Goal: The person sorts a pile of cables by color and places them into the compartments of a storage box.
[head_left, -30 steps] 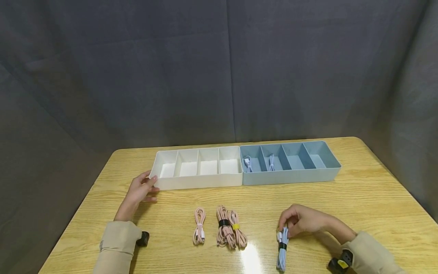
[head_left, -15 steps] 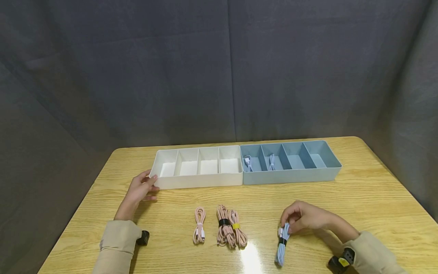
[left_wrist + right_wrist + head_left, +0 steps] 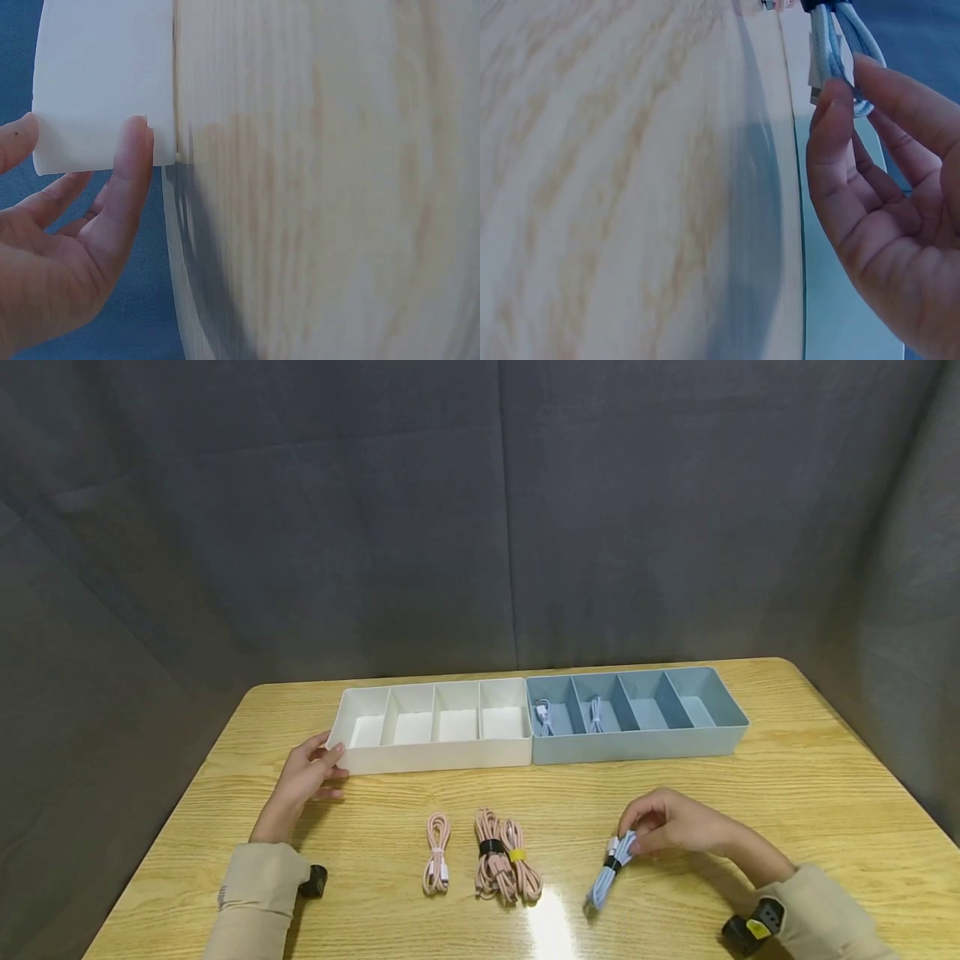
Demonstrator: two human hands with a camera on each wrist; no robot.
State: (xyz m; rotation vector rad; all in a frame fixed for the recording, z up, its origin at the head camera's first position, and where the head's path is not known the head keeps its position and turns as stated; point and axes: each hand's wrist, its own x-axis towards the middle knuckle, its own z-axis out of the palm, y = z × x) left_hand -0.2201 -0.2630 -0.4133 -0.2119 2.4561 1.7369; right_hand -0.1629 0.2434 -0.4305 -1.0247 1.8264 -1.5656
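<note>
My right hand (image 3: 678,822) pinches the looped end of a light blue charging cable (image 3: 603,885), coiled and bound with a black strap. The cable hangs slantwise, its far end pointing toward me. In the right wrist view, thumb and forefinger meet on its loops (image 3: 860,34). My left hand (image 3: 303,772) touches the left end of a white divided organizer box (image 3: 442,758), fingers fairly straight at its corner; the left wrist view shows the fingertips against the white wall (image 3: 105,82). Butted against that box is a blue divided organizer box (image 3: 637,747), with blue cables in its two left compartments.
Pink coiled cables lie on the wooden table (image 3: 375,877): one with a pale tie (image 3: 437,856), one with a black strap (image 3: 491,860) and one with a yellow strap (image 3: 521,864). A dark curtain (image 3: 375,527) hangs behind the table.
My right hand has moved slightly up and away from me with the blue cable, whose lower end has swung to the left. The left hand and both boxes stay in place.
</note>
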